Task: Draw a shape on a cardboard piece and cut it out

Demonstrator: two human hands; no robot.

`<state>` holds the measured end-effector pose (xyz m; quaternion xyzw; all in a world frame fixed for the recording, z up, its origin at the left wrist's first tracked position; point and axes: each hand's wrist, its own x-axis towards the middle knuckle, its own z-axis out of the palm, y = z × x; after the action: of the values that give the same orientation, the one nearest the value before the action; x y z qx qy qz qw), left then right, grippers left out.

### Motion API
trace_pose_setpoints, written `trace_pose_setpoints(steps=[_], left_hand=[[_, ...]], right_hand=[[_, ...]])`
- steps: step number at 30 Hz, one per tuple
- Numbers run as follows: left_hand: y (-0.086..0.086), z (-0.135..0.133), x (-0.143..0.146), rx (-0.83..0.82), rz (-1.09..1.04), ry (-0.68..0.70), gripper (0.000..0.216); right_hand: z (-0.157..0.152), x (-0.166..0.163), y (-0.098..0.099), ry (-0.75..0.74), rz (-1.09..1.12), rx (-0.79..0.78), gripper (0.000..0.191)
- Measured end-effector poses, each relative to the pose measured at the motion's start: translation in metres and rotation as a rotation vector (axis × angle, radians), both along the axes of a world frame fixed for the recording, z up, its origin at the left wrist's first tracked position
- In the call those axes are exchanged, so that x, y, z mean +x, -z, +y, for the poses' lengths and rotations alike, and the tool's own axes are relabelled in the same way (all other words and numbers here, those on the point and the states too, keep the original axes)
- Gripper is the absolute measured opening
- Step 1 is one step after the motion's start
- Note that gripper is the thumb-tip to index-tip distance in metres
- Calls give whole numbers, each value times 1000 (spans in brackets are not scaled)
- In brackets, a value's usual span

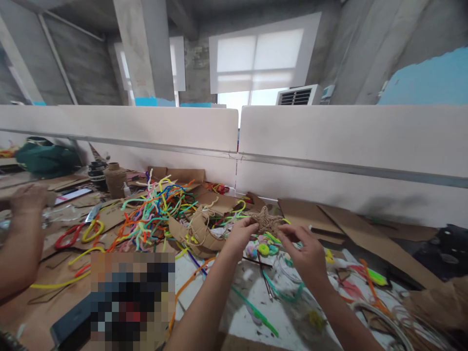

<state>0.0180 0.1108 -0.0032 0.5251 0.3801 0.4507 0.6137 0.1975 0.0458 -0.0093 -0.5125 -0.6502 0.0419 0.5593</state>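
A brown star (264, 220), apparently wound with twine, is held up over the cluttered table. My left hand (242, 235) pinches its left side between thumb and fingers. At the star's lower right, the fingertips of my right hand (305, 251) close on its edge. Beneath the star lie small pastel pompom-like pieces (262, 247). A cardboard crescent (199, 234), partly wrapped with cord, rests left of my left hand.
A heap of colourful pipe cleaners (157, 209) spreads to the left, near red-and-yellow-handled scissors (69, 237). Cardboard sheets (351, 234) lie along the white partition (351, 131). Another person's arm (22, 234) reaches in from the left. A twine-wrapped jar (115, 180) stands farther back.
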Motion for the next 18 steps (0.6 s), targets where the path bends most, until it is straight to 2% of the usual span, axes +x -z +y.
trace_pose_setpoints(steps=[4, 6, 10, 13, 18], left_hand=[[-1, -4, 2, -3, 8, 39, 30], [-3, -8, 3, 2, 13, 59, 31], [-5, -10, 2, 23, 19, 68, 34], [-9, -5, -9, 49, -2, -21, 36], [-23, 9, -48, 107, -102, -279, 38]], right_hand=[[13, 20, 5, 73, 132, -59, 37], [18, 26, 9, 32, 180, -111, 42], [19, 27, 14, -81, 217, -204, 38], [17, 26, 16, -122, 207, -248, 35], [28, 38, 25, -85, 148, -322, 31]])
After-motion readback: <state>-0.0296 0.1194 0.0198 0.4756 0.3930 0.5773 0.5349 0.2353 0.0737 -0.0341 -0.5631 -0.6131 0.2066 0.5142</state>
